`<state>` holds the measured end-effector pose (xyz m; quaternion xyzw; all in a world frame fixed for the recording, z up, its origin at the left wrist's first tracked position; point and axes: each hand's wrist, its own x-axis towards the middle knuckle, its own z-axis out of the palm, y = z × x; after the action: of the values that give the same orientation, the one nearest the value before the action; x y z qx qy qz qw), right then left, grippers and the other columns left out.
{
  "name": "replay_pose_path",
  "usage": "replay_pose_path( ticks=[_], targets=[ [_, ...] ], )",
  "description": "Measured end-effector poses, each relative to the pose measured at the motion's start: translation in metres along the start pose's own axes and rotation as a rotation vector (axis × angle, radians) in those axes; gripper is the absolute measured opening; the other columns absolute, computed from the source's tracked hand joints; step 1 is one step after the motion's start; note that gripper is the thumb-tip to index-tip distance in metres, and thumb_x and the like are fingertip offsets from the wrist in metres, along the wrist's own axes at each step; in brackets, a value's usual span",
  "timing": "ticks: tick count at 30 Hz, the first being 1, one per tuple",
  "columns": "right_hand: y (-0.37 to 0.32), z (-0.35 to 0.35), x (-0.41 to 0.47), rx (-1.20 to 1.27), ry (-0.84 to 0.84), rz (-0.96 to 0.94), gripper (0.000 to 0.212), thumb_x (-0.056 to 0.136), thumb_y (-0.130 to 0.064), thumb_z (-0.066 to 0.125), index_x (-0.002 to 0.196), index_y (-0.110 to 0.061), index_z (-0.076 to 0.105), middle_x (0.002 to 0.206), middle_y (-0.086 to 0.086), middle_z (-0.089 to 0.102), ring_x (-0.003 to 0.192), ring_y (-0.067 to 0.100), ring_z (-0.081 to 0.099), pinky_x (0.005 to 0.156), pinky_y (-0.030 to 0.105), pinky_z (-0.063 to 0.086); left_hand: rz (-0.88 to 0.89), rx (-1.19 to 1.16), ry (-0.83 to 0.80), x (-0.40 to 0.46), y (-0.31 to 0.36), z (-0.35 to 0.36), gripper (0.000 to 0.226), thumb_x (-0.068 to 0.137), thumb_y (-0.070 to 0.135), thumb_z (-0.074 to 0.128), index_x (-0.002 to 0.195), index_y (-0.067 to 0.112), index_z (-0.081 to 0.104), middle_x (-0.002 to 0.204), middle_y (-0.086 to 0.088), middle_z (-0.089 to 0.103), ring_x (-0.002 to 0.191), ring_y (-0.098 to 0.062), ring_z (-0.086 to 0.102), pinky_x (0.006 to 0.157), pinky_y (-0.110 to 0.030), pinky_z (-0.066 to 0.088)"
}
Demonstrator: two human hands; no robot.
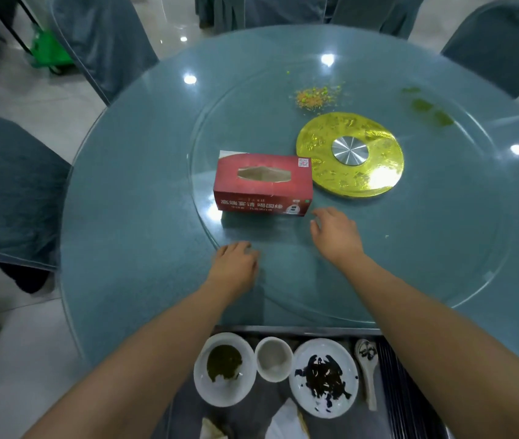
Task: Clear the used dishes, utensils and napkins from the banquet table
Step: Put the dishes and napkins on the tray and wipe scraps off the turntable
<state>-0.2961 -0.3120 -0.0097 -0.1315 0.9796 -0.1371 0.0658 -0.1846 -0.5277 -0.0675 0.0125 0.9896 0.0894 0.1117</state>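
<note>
On the teal banquet table (131, 191), head view: both hands empty, fingers loosely curled, holding nothing. Left hand (236, 264) rests near the glass turntable (442, 248) edge; right hand (335, 231) lies just beside the red tissue box (262, 185). Judged mostly done: no dishes left on top. Remaining: orange-green crumbs (315, 98), green smears (429, 110). Below the near edge, a tray (410, 391) holds two soiled plates (323, 377), cup (273, 359), spoon (367, 365), crumpled napkins (283, 423).

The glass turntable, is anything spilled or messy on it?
Yes. Orange and green crumbs lie scattered on the glass turntable beyond the gold disc, and green smears streak its far right. The red tissue box sits upright.
</note>
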Motion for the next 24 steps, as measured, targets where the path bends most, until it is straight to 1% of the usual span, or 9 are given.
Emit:
replay_pose_path(
  ticks=[4,6,8,10,12,16,18,21,24],
  targets=[
    [0.0,0.0,-0.005,0.135,0.006,0.024,0.045,0.097,-0.031,0.05,0.14,-0.021,0.048,0.141,0.005,0.05,0.127,0.029,0.05,0.102,0.046,0.042,-0.19,-0.139,0.258,-0.004,-0.009,-0.015,0.03,0.097,0.036,0.043,0.099,0.015,0.065,0.099,-0.005,0.062,0.093,-0.027,0.059,0.078,-0.039,0.047],
    [0.002,-0.001,-0.003,0.232,-0.014,0.068,0.053,0.098,-0.036,0.05,0.148,-0.025,0.037,0.154,0.005,0.036,0.136,0.027,0.042,0.107,0.047,0.04,-0.305,-0.262,0.377,0.0,-0.01,-0.028,0.032,0.097,0.039,0.044,0.098,0.014,0.063,0.098,-0.006,0.061,0.091,-0.027,0.057,0.075,-0.041,0.049],
    [0.006,-0.001,-0.001,0.26,-0.069,0.095,0.057,0.098,-0.041,0.048,0.152,-0.03,0.031,0.161,0.005,0.021,0.142,0.027,0.035,0.111,0.046,0.037,-0.388,-0.355,0.383,0.005,-0.01,-0.038,0.029,0.097,0.04,0.045,0.101,0.014,0.059,0.102,-0.004,0.059,0.094,-0.025,0.054,0.076,-0.04,0.048],
    [0.013,0.0,0.0,0.238,-0.115,0.104,0.056,0.098,-0.043,0.048,0.151,-0.034,0.032,0.164,0.004,0.011,0.14,0.027,0.039,0.111,0.045,0.038,-0.423,-0.359,0.294,0.005,-0.009,-0.041,0.028,0.096,0.037,0.047,0.11,0.014,0.057,0.111,-0.006,0.057,0.102,-0.026,0.054,0.081,-0.041,0.047],
    [0.02,0.001,-0.003,0.222,-0.127,0.126,0.054,0.098,-0.045,0.047,0.149,-0.034,0.036,0.164,0.004,0.007,0.138,0.028,0.041,0.11,0.044,0.039,-0.395,-0.272,0.153,0.002,-0.009,-0.034,0.039,0.095,0.039,0.05,0.126,0.014,0.053,0.129,-0.008,0.053,0.118,-0.028,0.05,0.093,-0.044,0.046],
    [0.03,0.002,-0.012,0.235,-0.063,0.183,0.05,0.098,-0.046,0.047,0.145,-0.028,0.046,0.162,0.01,0.014,0.142,0.029,0.035,0.114,0.044,0.035,-0.364,-0.161,-0.104,-0.006,-0.011,-0.018,0.071,0.094,0.056,0.049,0.151,0.021,0.025,0.163,-0.006,0.015,0.15,-0.027,0.014,0.116,-0.054,0.024],
    [0.034,0.0,-0.017,0.248,-0.03,0.21,0.049,0.097,-0.047,0.048,0.141,-0.025,0.05,0.158,0.011,0.021,0.139,0.029,0.037,0.113,0.044,0.036,-0.345,-0.103,-0.186,-0.01,-0.012,-0.013,0.071,0.094,0.059,0.045,0.152,0.026,0.023,0.165,-0.005,0.007,0.151,-0.025,0.008,0.118,-0.058,0.014],
    [0.041,-0.004,-0.023,0.267,0.01,0.226,0.044,0.095,-0.044,0.055,0.13,-0.017,0.058,0.144,0.01,0.036,0.124,0.03,0.049,0.106,0.044,0.042,-0.291,-0.022,-0.219,-0.019,-0.007,-0.008,0.057,0.099,0.055,0.035,0.15,0.03,0.029,0.163,-0.003,0.013,0.148,-0.025,0.021,0.117,-0.062,0.01],
    [0.048,-0.007,-0.029,0.289,0.043,0.247,0.036,0.093,-0.038,0.061,0.117,-0.011,0.062,0.135,0.012,0.041,0.113,0.032,0.055,0.103,0.043,0.045,-0.286,0.02,-0.245,-0.028,0.006,0.002,0.056,0.102,0.049,0.027,0.155,0.032,0.018,0.165,-0.003,0.007,0.152,-0.027,0.005,0.117,-0.062,0.0]
  ],
)
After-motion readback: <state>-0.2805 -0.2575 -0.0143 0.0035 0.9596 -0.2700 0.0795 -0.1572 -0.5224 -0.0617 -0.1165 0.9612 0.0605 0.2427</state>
